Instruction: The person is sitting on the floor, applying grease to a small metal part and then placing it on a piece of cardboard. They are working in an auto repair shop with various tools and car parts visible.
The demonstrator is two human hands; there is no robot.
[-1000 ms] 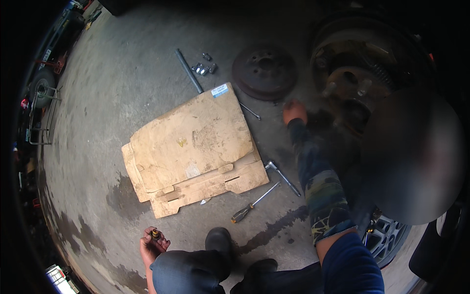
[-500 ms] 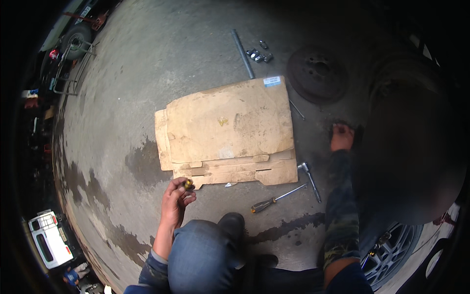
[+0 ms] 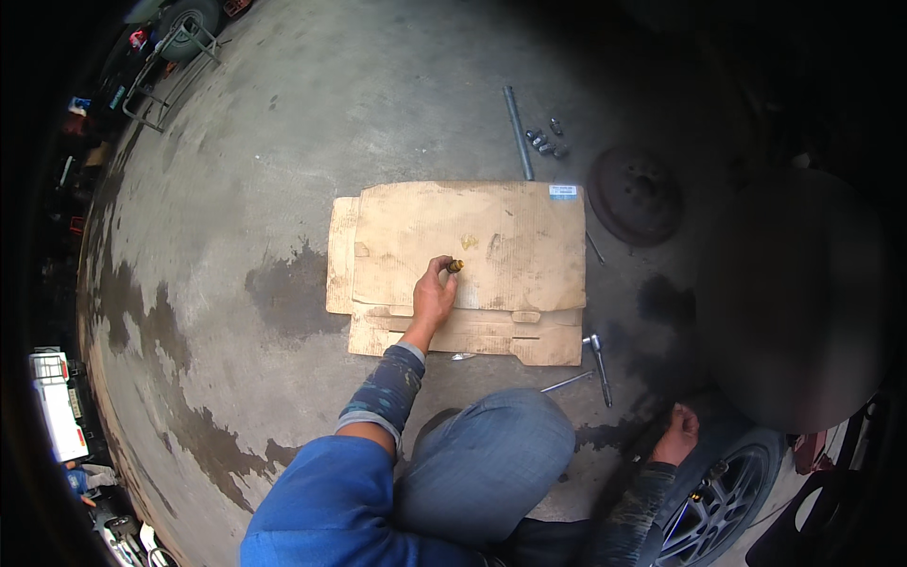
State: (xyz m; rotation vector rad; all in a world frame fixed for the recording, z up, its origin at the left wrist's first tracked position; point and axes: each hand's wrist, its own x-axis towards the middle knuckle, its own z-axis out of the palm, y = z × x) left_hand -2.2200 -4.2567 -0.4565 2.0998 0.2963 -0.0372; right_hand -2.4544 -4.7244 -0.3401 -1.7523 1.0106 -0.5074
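My left hand (image 3: 436, 295) reaches over a flattened cardboard sheet (image 3: 406, 227), its fingertips pinching a small yellow-and-dark cylindrical piece (image 3: 455, 266). The piece is held at the middle of the sheet; whether it touches the cardboard I cannot tell. At the lower right, my right hand (image 3: 676, 435) is beside the tyre of a wheel (image 3: 723, 501) with grey spokes. Its fingers are curled, and anything inside them is hidden. Between the hands lie a ratchet wrench (image 3: 600, 370) and the shaft of a screwdriver (image 3: 567, 382), whose handle my knee covers.
Beyond the cardboard lie a metal pipe (image 3: 519, 132) and several shiny lug nuts (image 3: 543, 142). A rusty brake drum (image 3: 635, 196) rests to their right, and a thin rod (image 3: 594, 248) by the cardboard's edge. Dark wet stains (image 3: 198, 416) mark the concrete; a metal frame (image 3: 175, 76) stands far left.
My left hand has moved forward and right over the cardboard with the small piece. My right hand has drawn back from near the brake drum to beside the wheel. My knee now covers the screwdriver handle.
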